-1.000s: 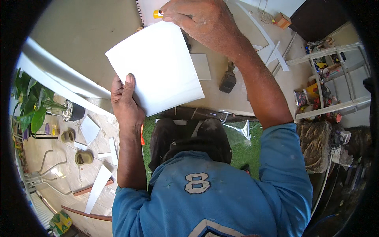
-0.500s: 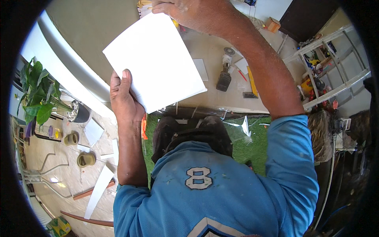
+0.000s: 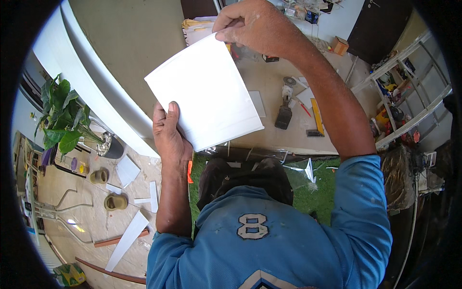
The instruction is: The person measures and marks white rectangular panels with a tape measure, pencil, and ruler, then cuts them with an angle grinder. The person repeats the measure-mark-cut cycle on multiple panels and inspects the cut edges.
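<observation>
A white four-sided panel (image 3: 204, 94), thin and smooth, is held up in front of me at a tilt. My left hand (image 3: 169, 132) grips its lower left edge, the thumb lying on the upper face and the other fingers partly behind. At the far top corner, my right hand (image 3: 250, 29) pinches the panel between thumb and curled fingers. Beyond the panel, an angle grinder (image 3: 285, 106) lies on the pale raised floor. Beside it are a yellow-bladed try square (image 3: 316, 115), a red pencil (image 3: 305, 109) and a white offcut (image 3: 257, 103).
A potted plant (image 3: 67, 115), olive clogs (image 3: 116, 202) and white strips (image 3: 127, 241) are on the tiled floor at left. Green artificial turf (image 3: 308, 192) lies below the raised edge. A metal ladder (image 3: 414, 123) leans at right. A cardboard box (image 3: 340, 45) stands at the back.
The whole view has shifted, so the scene sits further right and lower. Both hands keep hold of the white panel, which has barely turned.
</observation>
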